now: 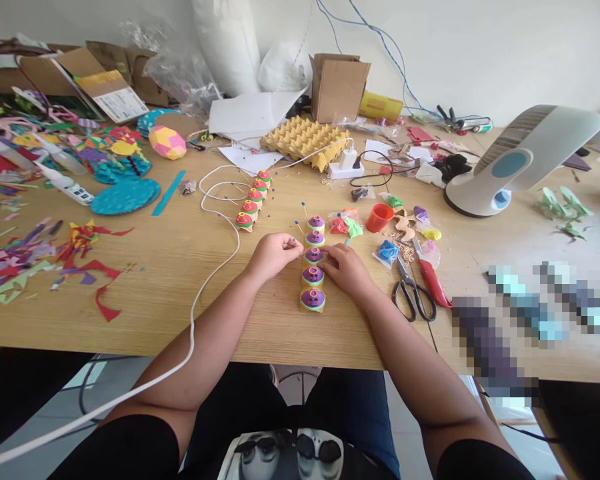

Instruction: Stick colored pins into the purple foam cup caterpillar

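Observation:
A strip of egg-carton cups [313, 275], painted purple with green edges and small orange rings on top, lies lengthwise in front of me. On its left side my left hand [275, 257] is closed in a pinch, with a small blue spot at the fingertips; what it pinches is too small to make out. From the right, my right hand [347, 268] holds the strip by its middle cups with thumb and fingers. Thin blue-tipped sticks stand out at the strip's far end. A similar red and green strip [254, 200] lies farther back on the left.
Black-handled scissors [413, 297], a red-handled knife [433, 283], a red cup [380, 217] and bags of coloured clay lie at right. A white cable [215, 267] crosses the table at left. Behind stand an egg tray [305, 141], a power strip [346, 170] and a lamp-like device [510, 160].

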Demonstrator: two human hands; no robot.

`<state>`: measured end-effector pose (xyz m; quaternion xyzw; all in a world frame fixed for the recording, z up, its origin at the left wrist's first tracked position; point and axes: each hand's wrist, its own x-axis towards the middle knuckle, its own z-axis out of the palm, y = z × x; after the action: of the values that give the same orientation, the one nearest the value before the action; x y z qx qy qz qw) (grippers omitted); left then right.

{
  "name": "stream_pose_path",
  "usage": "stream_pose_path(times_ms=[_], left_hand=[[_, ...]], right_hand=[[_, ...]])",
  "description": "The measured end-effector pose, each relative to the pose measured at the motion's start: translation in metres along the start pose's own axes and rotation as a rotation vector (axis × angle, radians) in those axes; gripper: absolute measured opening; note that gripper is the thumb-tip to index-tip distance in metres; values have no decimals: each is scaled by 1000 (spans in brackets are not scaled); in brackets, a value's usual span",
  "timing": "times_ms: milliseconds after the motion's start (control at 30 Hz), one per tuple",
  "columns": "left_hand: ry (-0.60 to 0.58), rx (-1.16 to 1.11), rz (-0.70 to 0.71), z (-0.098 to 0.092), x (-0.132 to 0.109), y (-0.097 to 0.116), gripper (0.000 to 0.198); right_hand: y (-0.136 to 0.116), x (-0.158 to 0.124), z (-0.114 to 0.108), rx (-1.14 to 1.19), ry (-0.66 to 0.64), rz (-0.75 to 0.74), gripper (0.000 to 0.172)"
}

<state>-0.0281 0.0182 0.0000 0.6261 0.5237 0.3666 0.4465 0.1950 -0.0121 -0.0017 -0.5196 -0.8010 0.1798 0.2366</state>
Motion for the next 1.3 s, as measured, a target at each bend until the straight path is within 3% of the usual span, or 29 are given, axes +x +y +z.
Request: stream_pose_path(times_ms=[233, 1300], left_hand=[[7, 9, 56, 1, 1, 2, 19], [-33, -22, 53, 1, 2, 1, 19]], right_hand=[[-1, 0, -1, 6, 4, 6, 37], [1, 3, 1, 83, 28, -27, 38]])
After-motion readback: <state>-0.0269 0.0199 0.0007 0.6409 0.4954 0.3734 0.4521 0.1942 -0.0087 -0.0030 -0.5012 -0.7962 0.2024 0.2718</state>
